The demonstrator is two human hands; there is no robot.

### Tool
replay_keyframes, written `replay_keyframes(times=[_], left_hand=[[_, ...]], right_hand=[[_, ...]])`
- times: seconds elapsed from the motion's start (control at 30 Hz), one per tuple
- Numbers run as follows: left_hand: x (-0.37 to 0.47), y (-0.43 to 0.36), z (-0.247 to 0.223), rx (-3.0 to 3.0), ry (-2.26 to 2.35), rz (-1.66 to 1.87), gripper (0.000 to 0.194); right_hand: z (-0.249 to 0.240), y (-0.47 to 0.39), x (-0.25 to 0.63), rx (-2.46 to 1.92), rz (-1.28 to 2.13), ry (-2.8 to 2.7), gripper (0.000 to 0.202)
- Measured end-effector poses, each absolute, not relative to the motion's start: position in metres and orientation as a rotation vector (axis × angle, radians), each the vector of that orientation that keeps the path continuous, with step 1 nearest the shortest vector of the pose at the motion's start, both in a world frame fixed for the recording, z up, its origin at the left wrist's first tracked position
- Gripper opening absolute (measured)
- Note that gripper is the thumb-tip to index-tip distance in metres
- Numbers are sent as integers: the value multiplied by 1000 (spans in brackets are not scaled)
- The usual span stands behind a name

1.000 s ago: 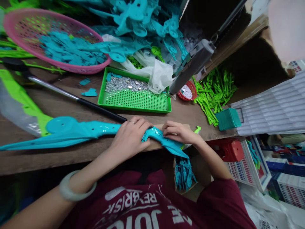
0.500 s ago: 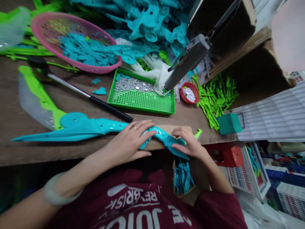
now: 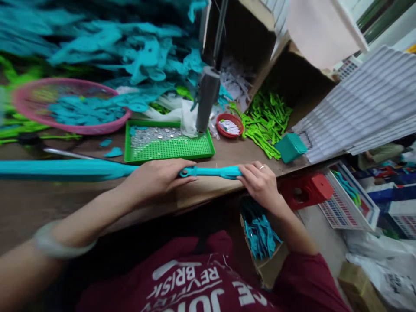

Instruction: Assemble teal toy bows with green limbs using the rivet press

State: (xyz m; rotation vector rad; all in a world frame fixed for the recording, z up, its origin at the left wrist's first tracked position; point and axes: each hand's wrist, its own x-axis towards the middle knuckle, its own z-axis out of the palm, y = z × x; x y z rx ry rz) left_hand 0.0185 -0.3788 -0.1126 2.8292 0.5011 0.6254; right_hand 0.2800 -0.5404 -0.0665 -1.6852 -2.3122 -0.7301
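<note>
A long blue plastic piece (image 3: 65, 170) runs across the front of the workbench, seen edge-on. My left hand (image 3: 159, 175) is wrapped round its middle, near a small round hole. The right end of the same piece is held by my right hand (image 3: 260, 182), fingers closed over the tip. Behind it lies a green perforated tray (image 3: 175, 148) with many small metal parts. A grey screwdriver-like tool (image 3: 208, 97) hangs upright over the tray's right side.
A pink basket (image 3: 87, 129) of blue parts stands at the left. Blue parts are heaped behind. Right of the tray are a small red basket (image 3: 240, 132), green parts (image 3: 266, 121) and a teal box (image 3: 290, 148). A carton of blue pieces (image 3: 260, 234) sits below the bench edge.
The blue piece has turned from its flat face onto its edge. My left hand has closed further round it, and my right hand now grips its end. The view has shifted.
</note>
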Motion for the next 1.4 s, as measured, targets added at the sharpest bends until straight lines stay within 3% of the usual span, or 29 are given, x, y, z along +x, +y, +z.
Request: replay_keyframes(times=[0.1, 0.37, 0.77, 0.97, 1.17, 1.4], left_hand=[[-3, -375, -90, 2867, 629, 498, 50], [-122, -345, -59, 3036, 819, 715, 45], [-74, -317, -61, 3134, 724, 563, 44], [-53, -394, -95, 3175, 1106, 124, 20], [-33, -444, -150, 3012, 1315, 164, 32], [-21, -439, -156, 2874, 1166, 279, 39]], right_hand=[[-60, -529, 289, -1567, -686, -2350, 24], [-57, -509, 311, -1390, -504, -2397, 16], [-49, -492, 317, -1368, -447, -2411, 13], [-73, -512, 317, -1249, -736, -2496, 11], [-74, -487, 306, -1344, -458, -2609, 25], [-65, -368, 164, -1519, -262, -2831, 15]])
